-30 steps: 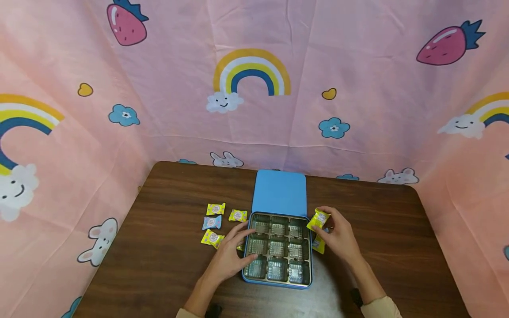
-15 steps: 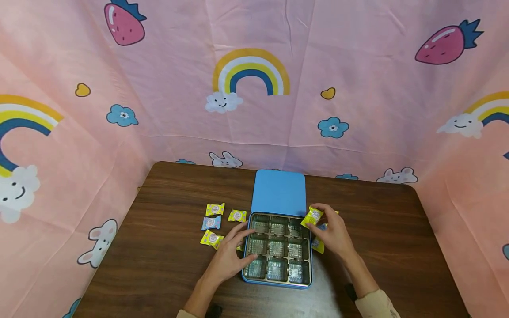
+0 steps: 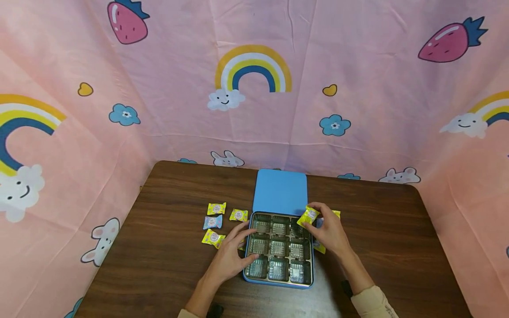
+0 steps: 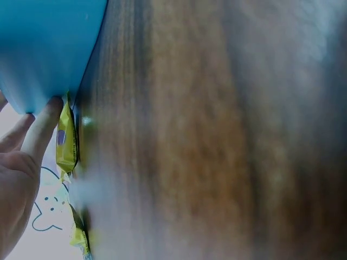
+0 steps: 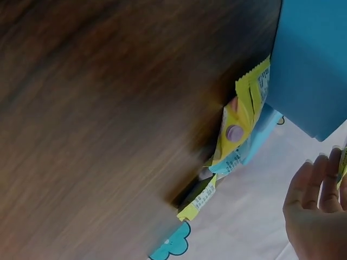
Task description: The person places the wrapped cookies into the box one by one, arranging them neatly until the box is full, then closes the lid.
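Note:
An open blue tin (image 3: 278, 285) with a gold divided insert stands on the table, its compartments bare. My left hand (image 3: 229, 257) rests along the tin's left side, fingers spread and touching the wall; in the left wrist view its fingertips press the blue side beside a yellow candy packet (image 4: 66, 141). My right hand (image 3: 331, 229) pinches a yellow wrapped candy (image 3: 308, 216) between thumb and fingers, over the tin's back right corner. In the right wrist view that candy shows only as a sliver at the edge, above the fingers.
Left of the tin lie several wrapped candies, among them a blue candy (image 3: 212, 221) and a yellow candy (image 3: 216, 208). More candies, one a yellow packet (image 5: 238, 122), lie right of the tin. The blue lid (image 3: 280, 191) lies behind it on the wooden table (image 3: 159, 247).
My right hand has moved left with the yellow candy, from beside the tin to over its back right corner. My left hand has stayed at the tin's left side.

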`<move>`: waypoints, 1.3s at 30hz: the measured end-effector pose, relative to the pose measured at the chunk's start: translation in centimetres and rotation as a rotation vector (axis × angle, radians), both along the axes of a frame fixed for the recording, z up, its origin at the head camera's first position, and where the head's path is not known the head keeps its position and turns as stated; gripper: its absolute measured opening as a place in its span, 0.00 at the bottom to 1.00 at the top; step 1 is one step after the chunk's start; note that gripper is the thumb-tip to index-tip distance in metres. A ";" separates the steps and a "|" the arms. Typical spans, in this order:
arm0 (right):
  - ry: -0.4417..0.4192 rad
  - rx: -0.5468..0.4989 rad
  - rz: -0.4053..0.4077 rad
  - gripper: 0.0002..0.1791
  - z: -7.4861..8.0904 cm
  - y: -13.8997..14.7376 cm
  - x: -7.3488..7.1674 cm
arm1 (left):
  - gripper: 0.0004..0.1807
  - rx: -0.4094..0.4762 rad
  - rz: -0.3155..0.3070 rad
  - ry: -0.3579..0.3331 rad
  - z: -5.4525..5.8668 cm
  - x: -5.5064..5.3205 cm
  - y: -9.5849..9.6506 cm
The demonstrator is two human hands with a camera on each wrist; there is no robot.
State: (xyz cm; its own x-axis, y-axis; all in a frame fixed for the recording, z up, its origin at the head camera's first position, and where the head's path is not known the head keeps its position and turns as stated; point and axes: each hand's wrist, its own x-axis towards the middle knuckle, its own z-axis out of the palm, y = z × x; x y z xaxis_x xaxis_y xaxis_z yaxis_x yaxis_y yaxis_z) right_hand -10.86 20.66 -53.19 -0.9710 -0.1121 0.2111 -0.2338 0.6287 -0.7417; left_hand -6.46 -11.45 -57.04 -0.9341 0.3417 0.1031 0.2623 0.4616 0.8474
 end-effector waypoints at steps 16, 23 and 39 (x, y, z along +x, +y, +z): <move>0.074 0.032 0.077 0.33 -0.6 0.3 -0.3 | 0.34 -0.015 -0.006 -0.024 0.1 0.0 0.0; 0.060 0.027 0.076 0.34 -0.4 0.8 -0.3 | 0.34 -0.021 -0.002 -0.022 0.0 -0.1 0.0; 0.058 0.038 0.004 0.33 -0.7 5.0 -0.2 | 0.34 -0.001 -0.008 0.024 0.1 -0.1 0.1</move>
